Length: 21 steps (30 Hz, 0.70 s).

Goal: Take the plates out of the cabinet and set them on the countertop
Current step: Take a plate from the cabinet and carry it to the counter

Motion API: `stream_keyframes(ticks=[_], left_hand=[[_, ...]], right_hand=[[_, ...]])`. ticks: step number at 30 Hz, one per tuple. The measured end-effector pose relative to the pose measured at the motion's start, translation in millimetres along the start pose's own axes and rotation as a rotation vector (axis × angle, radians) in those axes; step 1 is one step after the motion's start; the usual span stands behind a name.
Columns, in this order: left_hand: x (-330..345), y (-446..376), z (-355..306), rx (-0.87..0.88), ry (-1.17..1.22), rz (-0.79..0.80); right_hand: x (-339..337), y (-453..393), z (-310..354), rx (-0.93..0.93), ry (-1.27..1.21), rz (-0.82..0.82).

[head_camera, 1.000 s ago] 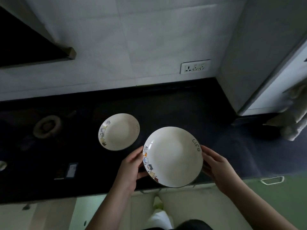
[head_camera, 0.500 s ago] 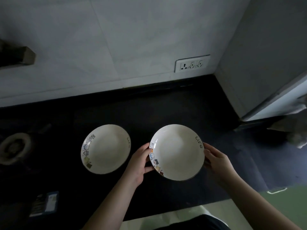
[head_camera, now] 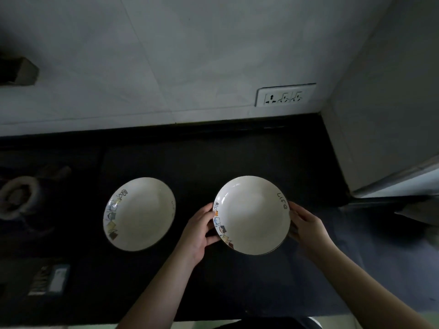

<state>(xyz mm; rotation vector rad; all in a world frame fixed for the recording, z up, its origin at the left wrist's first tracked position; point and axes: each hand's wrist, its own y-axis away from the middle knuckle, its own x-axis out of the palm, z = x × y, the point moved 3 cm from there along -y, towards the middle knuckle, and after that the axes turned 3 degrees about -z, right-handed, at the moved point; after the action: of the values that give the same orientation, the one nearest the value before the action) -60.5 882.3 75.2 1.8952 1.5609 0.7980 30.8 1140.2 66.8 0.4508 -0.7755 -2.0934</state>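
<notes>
Head view — both hands, left hand (head_camera: 198, 230) and right hand (head_camera: 308, 227), clasp right plate (head_camera: 253, 216) by opposite rims, face up, over countertop (head_camera: 237, 162); second plate (head_camera: 140, 213) lies flat at center-left, apart.

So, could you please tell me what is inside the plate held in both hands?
The held plate looks empty: a bare white bowl, with small pictures and lettering on its rim. Left hand and right hand grip its edges. Whatever is beneath it is covered.
</notes>
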Motion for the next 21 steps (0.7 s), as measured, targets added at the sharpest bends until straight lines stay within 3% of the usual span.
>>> stream_keyframes(ticks=[21], left_hand=[[20.0,-15.4,0.8,-0.024,0.002,-0.042]], right_hand=[[-14.3,-27.3,5.9,0.031,0.008,0.005]])
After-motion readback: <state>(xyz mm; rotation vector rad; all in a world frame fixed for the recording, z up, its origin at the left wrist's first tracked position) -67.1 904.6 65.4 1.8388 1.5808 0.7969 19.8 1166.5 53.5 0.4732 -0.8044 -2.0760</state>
